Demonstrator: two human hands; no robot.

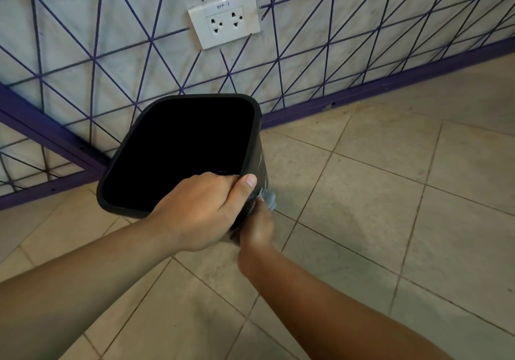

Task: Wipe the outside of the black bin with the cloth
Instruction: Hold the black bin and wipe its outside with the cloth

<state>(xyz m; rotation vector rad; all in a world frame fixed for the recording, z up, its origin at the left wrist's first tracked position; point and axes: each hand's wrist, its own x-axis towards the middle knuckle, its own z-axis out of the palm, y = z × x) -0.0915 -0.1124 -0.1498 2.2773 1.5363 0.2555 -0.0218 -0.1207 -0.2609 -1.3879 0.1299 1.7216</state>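
The left hand [203,209] is pinching the near rim of the black plastic bin with the rounded square mouth [178,150]. Its thumb is lying on the outside and its other fingers are curling over the edge into the bin. The right hand [257,227] is lower down, bunched around a small grey-blue cloth [269,198] and pressing it against the bin's right outer wall. Only a bit of the cloth is peeking out past the fingers.

The bin is being held up, tipped toward the person, over the beige tiled floor [390,192]. I cannot tell if its bottom is touching the floor. Behind it is a grey wall with crossing purple lines [334,39] and a white double wall socket [224,18].

I think the wiping is still going on, because pale streaks are showing on the right wall. What could go wrong? The left hand is only holding one corner, so a hard push from the cloth could twist the bin loose and drop it. The small cloth could also slip out of the fingers.
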